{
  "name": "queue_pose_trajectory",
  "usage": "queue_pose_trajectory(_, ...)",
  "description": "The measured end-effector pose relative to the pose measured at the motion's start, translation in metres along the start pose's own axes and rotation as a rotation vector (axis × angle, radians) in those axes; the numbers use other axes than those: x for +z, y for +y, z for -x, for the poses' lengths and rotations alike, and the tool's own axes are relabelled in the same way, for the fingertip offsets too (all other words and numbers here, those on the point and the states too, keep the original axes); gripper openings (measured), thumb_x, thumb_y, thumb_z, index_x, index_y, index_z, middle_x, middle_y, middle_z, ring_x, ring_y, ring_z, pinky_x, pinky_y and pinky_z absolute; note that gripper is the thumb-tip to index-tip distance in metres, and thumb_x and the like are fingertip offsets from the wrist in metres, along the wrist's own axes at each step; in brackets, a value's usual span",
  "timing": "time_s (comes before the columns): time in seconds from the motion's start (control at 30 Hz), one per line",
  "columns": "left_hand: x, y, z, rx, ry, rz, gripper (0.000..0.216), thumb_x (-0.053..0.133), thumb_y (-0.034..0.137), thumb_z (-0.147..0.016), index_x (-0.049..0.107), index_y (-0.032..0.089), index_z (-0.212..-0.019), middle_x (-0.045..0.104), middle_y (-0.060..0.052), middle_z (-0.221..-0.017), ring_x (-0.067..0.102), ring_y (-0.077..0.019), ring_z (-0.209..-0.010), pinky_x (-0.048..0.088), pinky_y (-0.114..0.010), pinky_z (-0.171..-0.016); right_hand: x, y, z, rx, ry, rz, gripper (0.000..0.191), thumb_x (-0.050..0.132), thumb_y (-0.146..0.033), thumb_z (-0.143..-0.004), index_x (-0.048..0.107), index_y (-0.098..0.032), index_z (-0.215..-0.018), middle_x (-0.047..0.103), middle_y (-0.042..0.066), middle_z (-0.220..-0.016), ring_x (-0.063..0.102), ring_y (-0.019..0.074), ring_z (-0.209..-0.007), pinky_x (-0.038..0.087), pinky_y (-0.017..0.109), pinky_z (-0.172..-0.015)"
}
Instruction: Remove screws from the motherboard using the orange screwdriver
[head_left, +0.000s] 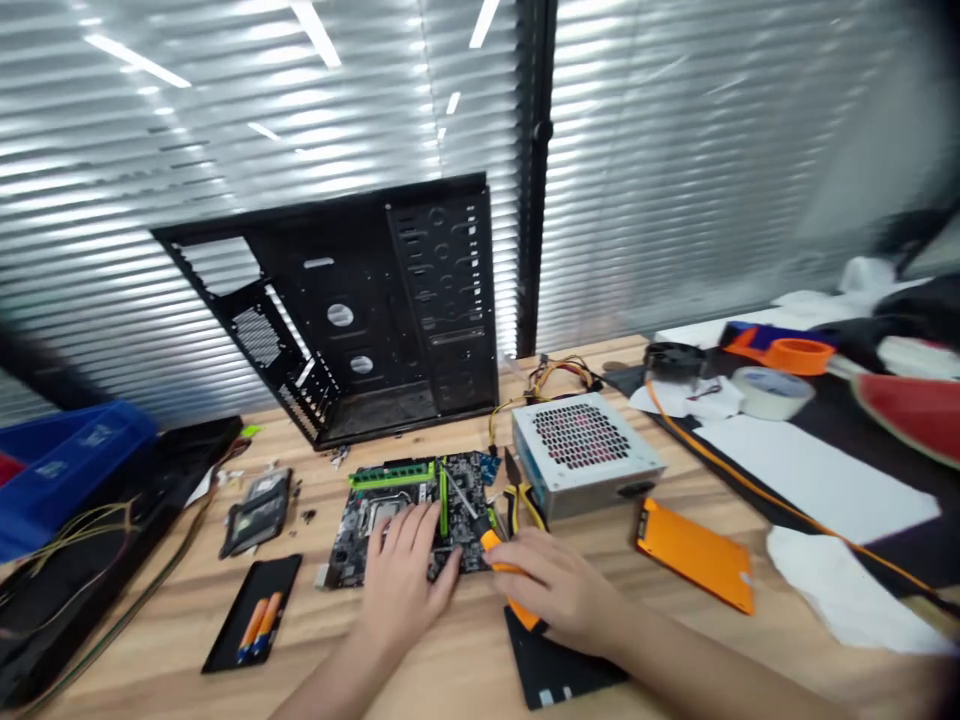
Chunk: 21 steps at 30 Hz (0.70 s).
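Observation:
A black motherboard (409,520) with a green RAM stick (391,476) lies flat on the wooden desk (450,660). My left hand (401,580) rests with its fingers spread on the board's lower part, gripping nothing. My right hand (555,590) is closed around the orange handle of a screwdriver (499,570). Its thin metal shaft slants up and left, and the tip reaches the board near a green slot. Yellow-handled pliers (523,505) lie just beyond my right hand, beside the board's right edge.
A black PC case frame (337,310) stands behind the board. To the right sit a silver power supply (585,455) with loose wires and an orange SSD (694,555). A black tray (251,612) holds orange-and-blue cylinders. Tape rolls (772,392) and a blue bin (67,470) lie farther out.

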<state>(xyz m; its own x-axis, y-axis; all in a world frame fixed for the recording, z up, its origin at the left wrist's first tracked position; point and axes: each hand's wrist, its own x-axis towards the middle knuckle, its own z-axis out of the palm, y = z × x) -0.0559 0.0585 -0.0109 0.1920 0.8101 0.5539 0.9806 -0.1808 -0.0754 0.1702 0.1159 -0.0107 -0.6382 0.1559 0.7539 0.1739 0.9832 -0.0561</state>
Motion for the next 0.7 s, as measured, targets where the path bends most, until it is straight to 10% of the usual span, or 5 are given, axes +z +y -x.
queue_pose_trajectory(0.7,0.002,-0.019,0.001,0.179,0.109,0.132,0.027,0.062,0.023,-0.083,0.064,0.022,-0.11,0.072,-0.006,-0.107,0.065,-0.0218,-0.099,0.035,-0.038,-0.095,-0.002,-0.002,-0.004,0.038,0.102,0.039,0.012,0.055,-0.026,-0.096,0.066,-0.024,-0.091,0.067,0.001,-0.075,0.056,0.012,-0.071,0.051,0.026,-0.081)
